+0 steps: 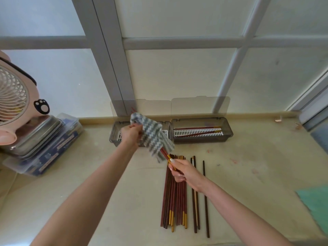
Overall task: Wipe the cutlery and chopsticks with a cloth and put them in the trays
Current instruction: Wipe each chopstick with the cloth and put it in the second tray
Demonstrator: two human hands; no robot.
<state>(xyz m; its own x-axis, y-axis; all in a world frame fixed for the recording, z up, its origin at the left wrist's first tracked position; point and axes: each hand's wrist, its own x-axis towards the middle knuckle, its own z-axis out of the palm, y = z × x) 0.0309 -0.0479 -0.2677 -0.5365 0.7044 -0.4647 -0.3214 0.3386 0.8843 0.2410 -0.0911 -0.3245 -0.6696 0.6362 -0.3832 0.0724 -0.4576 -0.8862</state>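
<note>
- Grey-and-white striped cloth (pixel 152 137) is bunched in our left hand (pixel 131 134), whose fingers curl round it and the red chopsticks (pixel 164 154) running through it
- Our right hand (pixel 184 172) pinches the gold-tipped end of those chopsticks, directly above the unwiped pile (pixel 174 197)
- Beyond our left hand sits the left tray (pixel 113 137); beyond our right hand, the right tray (pixel 229 132) holds a few sticks
- We judge the pinch slight: a hard tug of the cloth could pull a stick loose onto the pile, mixing clean with unwiped

Frosted grey-framed window (pixel 177 71); beige counter (pixel 88 192); soft daylight
</note>
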